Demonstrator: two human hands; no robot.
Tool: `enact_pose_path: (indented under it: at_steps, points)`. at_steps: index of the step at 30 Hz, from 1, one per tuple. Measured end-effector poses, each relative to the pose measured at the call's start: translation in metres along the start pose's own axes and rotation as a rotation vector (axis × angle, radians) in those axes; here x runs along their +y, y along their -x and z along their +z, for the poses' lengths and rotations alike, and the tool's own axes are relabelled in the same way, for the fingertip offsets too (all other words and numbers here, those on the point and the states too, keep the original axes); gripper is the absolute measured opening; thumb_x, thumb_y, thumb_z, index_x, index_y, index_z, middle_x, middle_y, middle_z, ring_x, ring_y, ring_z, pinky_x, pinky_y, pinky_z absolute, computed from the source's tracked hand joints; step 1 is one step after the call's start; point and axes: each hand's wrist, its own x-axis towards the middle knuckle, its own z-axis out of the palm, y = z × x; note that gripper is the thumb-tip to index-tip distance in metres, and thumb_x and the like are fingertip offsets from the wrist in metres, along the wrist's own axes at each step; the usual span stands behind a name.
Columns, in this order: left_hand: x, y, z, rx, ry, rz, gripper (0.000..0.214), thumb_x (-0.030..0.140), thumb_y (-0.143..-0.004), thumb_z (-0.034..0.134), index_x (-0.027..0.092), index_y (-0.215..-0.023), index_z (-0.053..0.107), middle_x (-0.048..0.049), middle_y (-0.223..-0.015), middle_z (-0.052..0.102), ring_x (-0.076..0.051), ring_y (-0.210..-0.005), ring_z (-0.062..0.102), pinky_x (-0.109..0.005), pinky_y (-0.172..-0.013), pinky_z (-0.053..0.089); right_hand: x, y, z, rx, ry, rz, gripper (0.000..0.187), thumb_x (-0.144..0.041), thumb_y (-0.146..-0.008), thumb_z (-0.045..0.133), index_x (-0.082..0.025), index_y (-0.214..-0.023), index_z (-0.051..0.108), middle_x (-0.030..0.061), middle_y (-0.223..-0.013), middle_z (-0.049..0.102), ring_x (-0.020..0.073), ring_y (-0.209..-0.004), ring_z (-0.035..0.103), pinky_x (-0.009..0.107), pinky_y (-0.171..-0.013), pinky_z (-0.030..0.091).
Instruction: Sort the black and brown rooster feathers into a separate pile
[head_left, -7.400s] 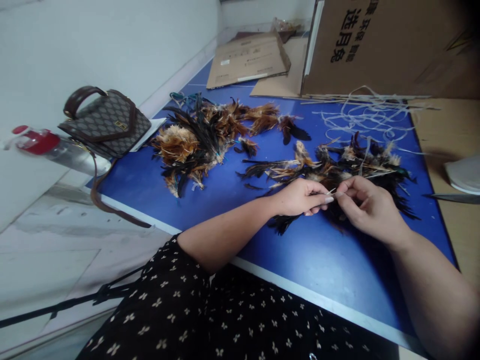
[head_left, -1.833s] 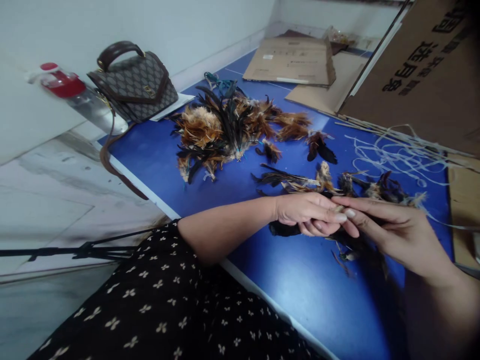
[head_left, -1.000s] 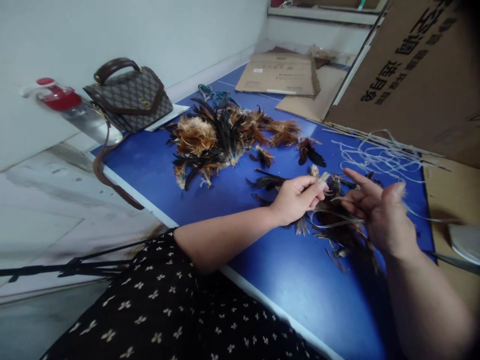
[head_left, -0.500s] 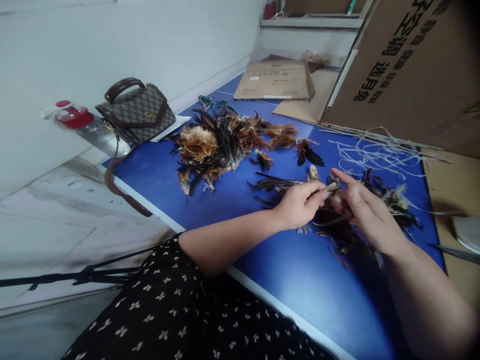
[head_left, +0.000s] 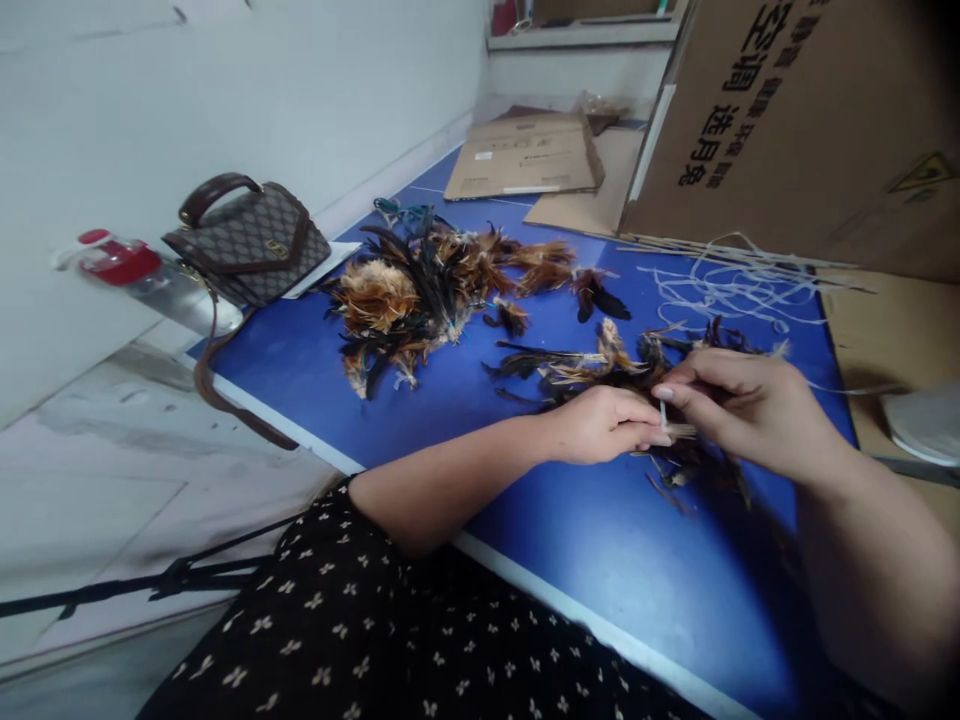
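Observation:
Over a loose heap of dark and brown feathers [head_left: 551,365], my left hand [head_left: 607,425] is closed on a small bundle of feathers whose pale quill ends [head_left: 681,431] stick out past the fingertips. My right hand [head_left: 742,400] pinches a thin white strip [head_left: 663,412] between thumb and forefinger; the strip runs down to the bundle at my left fingertips. Most of the bundle is hidden by my left hand. More white strips [head_left: 739,290] lie tangled behind my right hand.
Tied feather bunches [head_left: 420,290] are piled on the blue table [head_left: 600,560]. A handbag [head_left: 251,240] and a red-capped bottle [head_left: 150,280] stand by the wall. Flat cardboard [head_left: 525,155] lies at the back, a big carton [head_left: 795,130] rises on the right, and a white roll [head_left: 926,420] sits at the right.
My right hand has drawn its fingers in and now pinches the white strip upright beside the quills. My left hand has turned and lowered slightly. The whole view has shifted a little.

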Motion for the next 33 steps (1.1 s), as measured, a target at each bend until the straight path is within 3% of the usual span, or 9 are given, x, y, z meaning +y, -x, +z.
enact_pose_path:
  at_steps: [3,7,9,11,14,17,21,27,33]
  points:
    - [-0.005,-0.002,0.002,0.191,0.181,-0.071,0.036,0.050,-0.103,0.073,0.016,-0.091,0.073,0.0003,-0.078,0.064,-0.009,-0.064,0.054,-0.025,-0.066,0.046,0.013,0.002,0.008,0.090,-0.026,0.116,0.042,-0.055,-0.111,0.072,-0.019,-0.090,0.077,0.0000,-0.069,0.066,0.0134,-0.058,0.054,0.027,-0.056,0.041]
    - [-0.022,-0.007,-0.005,0.469,0.005,-0.148,0.032,0.043,-0.109,0.064,0.015,-0.100,0.075,-0.0008,-0.079,0.066,-0.011,-0.068,0.057,-0.027,-0.071,0.051,0.009,0.004,0.019,-0.023,0.202,-0.066,0.030,-0.039,-0.116,0.061,-0.021,-0.100,0.078,0.0035,-0.087,0.074,0.0177,-0.074,0.066,0.029,-0.070,0.047]
    - [-0.026,-0.006,-0.008,0.406,-0.257,-0.101,0.023,0.028,-0.107,0.063,0.014,-0.097,0.077,-0.0065,-0.089,0.073,-0.016,-0.085,0.067,-0.032,-0.088,0.057,0.002,0.004,0.021,-0.089,0.372,-0.170,0.028,-0.035,-0.117,0.056,-0.022,-0.103,0.076,0.0063,-0.096,0.076,0.0211,-0.081,0.070,0.032,-0.071,0.045]
    - [-0.025,-0.004,-0.009,0.212,-0.417,-0.024,0.019,0.019,-0.105,0.063,0.014,-0.099,0.080,-0.0122,-0.104,0.079,-0.022,-0.103,0.072,-0.037,-0.102,0.058,-0.001,0.003,0.019,-0.121,0.433,-0.199,0.029,-0.035,-0.116,0.053,-0.022,-0.099,0.073,0.0069,-0.094,0.073,0.0218,-0.079,0.067,0.033,-0.069,0.043]
    - [-0.017,0.000,-0.006,0.001,-0.399,0.123,0.020,0.024,-0.107,0.064,0.016,-0.101,0.082,-0.0136,-0.109,0.080,-0.022,-0.107,0.075,-0.035,-0.104,0.058,0.007,0.002,0.011,-0.120,0.247,-0.137,0.035,-0.042,-0.116,0.057,-0.022,-0.092,0.072,0.0053,-0.085,0.070,0.0204,-0.075,0.064,0.033,-0.072,0.046]
    - [-0.010,0.001,-0.004,0.187,-0.324,0.193,0.029,0.035,-0.111,0.063,0.017,-0.096,0.080,-0.0090,-0.094,0.077,-0.018,-0.092,0.072,-0.031,-0.094,0.058,0.019,0.003,0.011,-0.046,-0.021,0.048,0.046,-0.056,-0.115,0.061,-0.020,-0.090,0.074,0.0031,-0.075,0.065,0.0175,-0.067,0.057,0.031,-0.066,0.045]
    - [-0.015,-0.004,-0.004,0.528,-0.265,0.072,0.032,0.039,-0.110,0.064,0.017,-0.092,0.078,-0.0039,-0.081,0.073,-0.015,-0.078,0.065,-0.029,-0.082,0.054,0.015,0.006,0.035,0.098,-0.112,0.136,0.051,-0.060,-0.112,0.068,-0.019,-0.081,0.069,0.0005,-0.068,0.057,0.0143,-0.062,0.048,0.028,-0.058,0.039]
    - [-0.031,-0.009,0.001,0.605,-0.080,-0.007,0.029,0.039,-0.107,0.068,0.015,-0.106,0.084,-0.0073,-0.100,0.084,-0.018,-0.091,0.075,-0.031,-0.090,0.060,-0.003,0.007,0.080,0.300,-0.069,0.086,0.053,-0.039,-0.111,0.065,-0.021,-0.065,0.045,-0.0037,-0.059,0.039,0.0108,-0.055,0.033,0.028,-0.053,0.029]
    - [-0.033,-0.009,0.003,0.650,-0.183,-0.084,0.022,0.030,-0.105,0.070,0.016,-0.105,0.086,-0.0093,-0.102,0.086,-0.020,-0.094,0.078,-0.035,-0.096,0.063,-0.003,0.008,0.093,0.377,0.135,-0.084,0.051,-0.022,-0.109,0.062,-0.021,-0.064,0.037,-0.0052,-0.057,0.035,0.0085,-0.050,0.033,0.029,-0.052,0.027]
